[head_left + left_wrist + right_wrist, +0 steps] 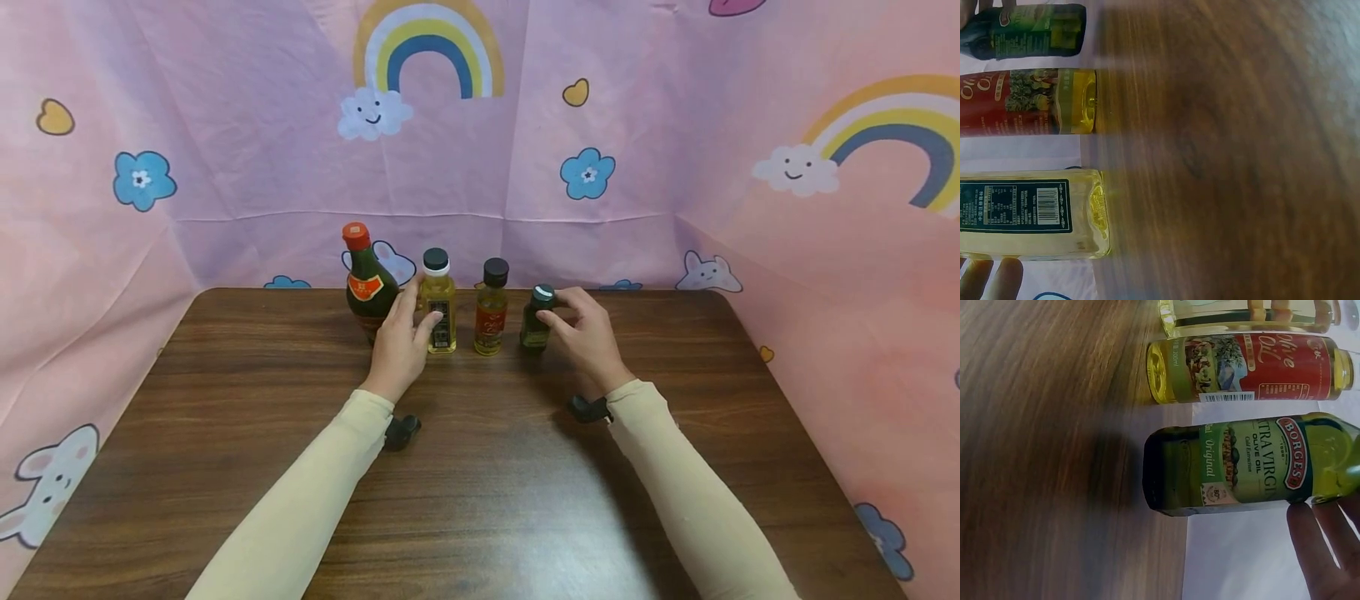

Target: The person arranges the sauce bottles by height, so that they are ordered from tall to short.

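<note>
Four bottles stand in a row, so several: a tall dark green bottle (367, 287) with a red cap is at the left. My left hand (399, 350) holds the clear bottle of pale yellow oil (442, 292), thumb at its front and fingers along its left side. Beside it stands an olive oil bottle with a red label (491, 321), untouched. At the right end, my right hand (588, 337) grips a small dark green olive oil bottle (1241, 465) near its neck, slightly tilted in the right wrist view. Whether its base touches the table I cannot tell.
The brown wooden table (480, 500) reaches back to a pink cloth (262, 150) printed with rainbows, clouds and flowers. Dark wrist-worn devices (402, 432) sit by both cuffs, low over the tabletop.
</note>
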Available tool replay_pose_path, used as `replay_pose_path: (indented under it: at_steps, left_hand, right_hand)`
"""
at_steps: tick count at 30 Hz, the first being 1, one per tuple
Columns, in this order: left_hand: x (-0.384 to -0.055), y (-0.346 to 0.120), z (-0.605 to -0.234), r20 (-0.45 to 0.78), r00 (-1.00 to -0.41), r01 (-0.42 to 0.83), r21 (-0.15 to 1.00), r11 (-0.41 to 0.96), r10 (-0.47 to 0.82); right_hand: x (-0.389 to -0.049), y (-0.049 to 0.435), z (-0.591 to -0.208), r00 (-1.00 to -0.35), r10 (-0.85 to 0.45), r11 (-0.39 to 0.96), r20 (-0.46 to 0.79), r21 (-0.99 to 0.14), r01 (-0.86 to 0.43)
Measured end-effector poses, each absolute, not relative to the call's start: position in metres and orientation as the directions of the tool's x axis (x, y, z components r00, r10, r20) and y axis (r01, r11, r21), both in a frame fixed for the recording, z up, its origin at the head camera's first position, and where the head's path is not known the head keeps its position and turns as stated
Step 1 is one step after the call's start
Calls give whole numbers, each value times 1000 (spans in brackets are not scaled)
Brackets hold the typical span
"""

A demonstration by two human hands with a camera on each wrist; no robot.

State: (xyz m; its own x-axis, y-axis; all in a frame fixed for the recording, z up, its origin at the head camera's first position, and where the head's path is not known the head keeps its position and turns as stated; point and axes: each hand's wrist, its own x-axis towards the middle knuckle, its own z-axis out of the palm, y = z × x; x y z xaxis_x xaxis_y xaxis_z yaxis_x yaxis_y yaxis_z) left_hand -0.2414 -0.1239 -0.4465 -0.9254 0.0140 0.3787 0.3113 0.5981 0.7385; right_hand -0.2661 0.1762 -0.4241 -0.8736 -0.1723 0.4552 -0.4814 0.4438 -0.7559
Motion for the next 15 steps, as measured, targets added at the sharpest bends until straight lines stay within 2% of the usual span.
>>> replay_pose_path:
  at_steps: [7, 15]
  left_hand:
    - [-242, -121, -448, 374, -927, 308, 743, 595, 13]
    - [-241, -118, -448, 368, -930, 310, 750, 584, 21]
  right_hand:
    - [-265, 178, -428, -882, -159, 484, 443, -744, -461]
    - [-262, 180, -429, -912, -143, 476, 383, -782, -403]
